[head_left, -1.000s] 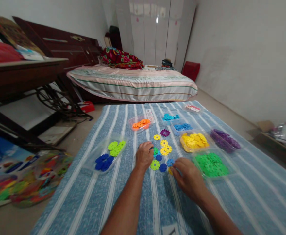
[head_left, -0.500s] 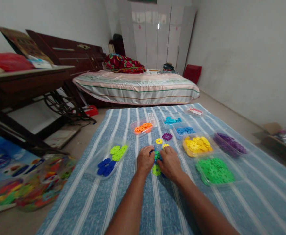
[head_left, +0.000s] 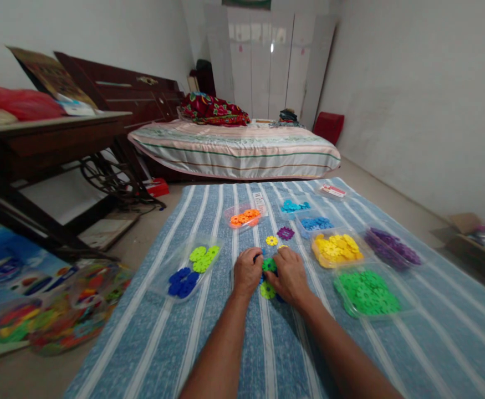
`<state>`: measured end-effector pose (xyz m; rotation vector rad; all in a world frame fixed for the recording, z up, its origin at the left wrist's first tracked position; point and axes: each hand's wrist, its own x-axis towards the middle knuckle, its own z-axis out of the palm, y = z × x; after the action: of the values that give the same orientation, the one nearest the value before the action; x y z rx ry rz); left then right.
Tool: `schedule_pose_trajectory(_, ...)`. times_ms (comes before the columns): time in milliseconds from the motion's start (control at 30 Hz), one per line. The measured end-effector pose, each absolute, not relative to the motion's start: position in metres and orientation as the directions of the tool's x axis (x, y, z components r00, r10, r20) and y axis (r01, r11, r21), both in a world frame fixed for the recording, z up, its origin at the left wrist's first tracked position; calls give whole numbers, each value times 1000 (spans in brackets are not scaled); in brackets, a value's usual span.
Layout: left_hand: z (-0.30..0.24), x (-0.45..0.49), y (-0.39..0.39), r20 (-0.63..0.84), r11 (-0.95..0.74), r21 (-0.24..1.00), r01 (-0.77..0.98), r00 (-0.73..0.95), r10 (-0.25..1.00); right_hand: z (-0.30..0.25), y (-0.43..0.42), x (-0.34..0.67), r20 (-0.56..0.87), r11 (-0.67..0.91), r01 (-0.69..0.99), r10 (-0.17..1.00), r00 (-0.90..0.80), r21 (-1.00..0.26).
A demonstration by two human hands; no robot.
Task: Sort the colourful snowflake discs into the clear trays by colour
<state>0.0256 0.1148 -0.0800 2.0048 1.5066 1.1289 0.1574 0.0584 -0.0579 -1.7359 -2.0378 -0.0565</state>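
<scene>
My left hand and my right hand meet over the cloth, fingers curled round a small cluster of flower-shaped plastic building discs. A green disc shows between the fingertips. Below it lies a lime disc, and dark blue edges peek out by the right palm. My fingers hide much of the cluster. Just beyond the hands are a yellow disc and a purple disc; another yellow one is partly covered by my right fingers.
On the striped cloth stand clear trays: lime and dark blue discs at left, orange discs behind, and blue, yellow, purple and green discs at right. Beyond is a bed.
The view has shifted slightly. The green disc between my hands shows more fully now, facing up. Both hands stay at the cluster.
</scene>
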Motion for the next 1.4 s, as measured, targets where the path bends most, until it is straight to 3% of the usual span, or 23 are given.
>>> schedule_pose_trajectory(167,-79,26,114,358,-344,723,599,102,928,-38,31,190,561,181,967,826,-52,-178)
schedule_pose_trajectory(267,-79,26,115,359,-347,720,601,105,927,-23,1,229,658,91,985,753,29,-149)
schedule_pose_trajectory(433,-78,28,115,358,-347,708,615,111,927,-19,-49,277,684,-99,988,713,151,-115)
schedule_pose_trajectory(567,-78,28,114,364,-346,710,613,101,926,-35,-68,248,698,107,970,712,79,-220)
schedule_pose_trajectory(733,-79,26,113,359,-335,729,597,83,929,-52,-46,191,566,288,892,823,-44,-349)
schedule_pose_trajectory(833,-80,25,112,358,-320,743,587,56,932,-63,-11,182,511,262,879,859,-24,-399)
schedule_pose_trajectory(1000,-80,24,111,321,-265,793,549,-7,947,-87,33,190,553,189,848,822,139,-494)
schedule_pose_trajectory(1233,-76,24,108,288,-213,837,504,-74,955,-95,39,201,468,192,651,838,281,-735)
schedule_pose_trajectory(1400,-76,22,106,268,-162,843,513,-140,953,-90,39,203,436,195,593,850,295,-781)
